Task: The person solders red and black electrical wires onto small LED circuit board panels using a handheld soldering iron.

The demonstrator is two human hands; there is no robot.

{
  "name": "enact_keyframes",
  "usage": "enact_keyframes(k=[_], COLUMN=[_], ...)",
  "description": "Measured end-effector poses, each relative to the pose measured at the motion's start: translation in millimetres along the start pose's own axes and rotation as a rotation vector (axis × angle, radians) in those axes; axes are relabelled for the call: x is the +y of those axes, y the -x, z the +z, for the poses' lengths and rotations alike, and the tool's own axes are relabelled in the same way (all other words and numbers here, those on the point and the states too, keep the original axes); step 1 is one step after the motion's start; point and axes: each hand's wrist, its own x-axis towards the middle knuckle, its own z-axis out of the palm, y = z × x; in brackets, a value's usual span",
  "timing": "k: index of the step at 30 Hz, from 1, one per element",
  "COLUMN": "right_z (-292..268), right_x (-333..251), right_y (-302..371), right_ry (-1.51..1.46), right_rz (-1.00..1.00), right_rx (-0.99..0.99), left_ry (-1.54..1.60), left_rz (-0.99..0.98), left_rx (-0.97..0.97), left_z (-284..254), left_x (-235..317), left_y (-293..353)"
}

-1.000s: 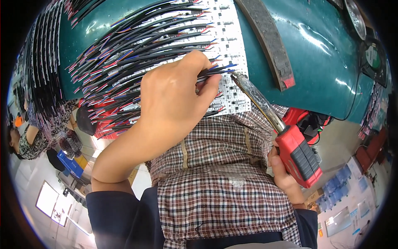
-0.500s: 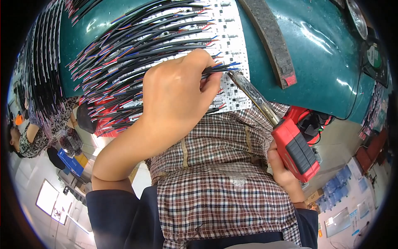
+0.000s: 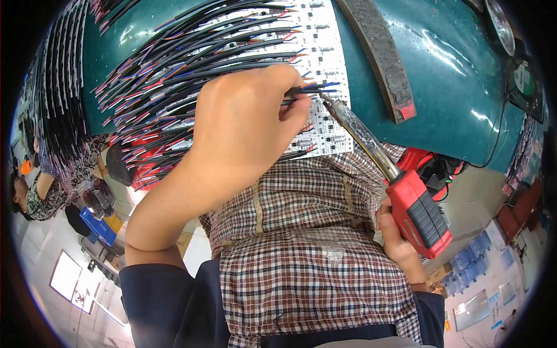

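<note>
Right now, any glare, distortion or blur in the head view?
Head view: white glare streaks the green tabletop right of the dark bar; head view: fisheye bends the edges, corners black; head view: bright panel lower left washed out; head view: left hand and soldering iron fairly sharp.

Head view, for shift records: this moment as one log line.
left hand: pinching wires; right hand: holding soldering iron; tip: near wires

head: left fisheye | facing down | near, above green table [image 3: 444, 110]
</note>
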Motion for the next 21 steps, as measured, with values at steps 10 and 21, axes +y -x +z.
enact_keyframes(k=[10,21], right_z=[-2,-12], right_x=[-5,-6], right_y=[-4,6], right_ry=[-0.001,-0.001], right_rz=[0.010,0.124], right_rx=[-0.038,-0.023], left_ry=[-0.012,-0.153], left_rz=[0.125,0.154], left_rx=[-0.147,-0.119], left_z=[-12,-9], left_x=[-5,5], left_y=[-18,-15])
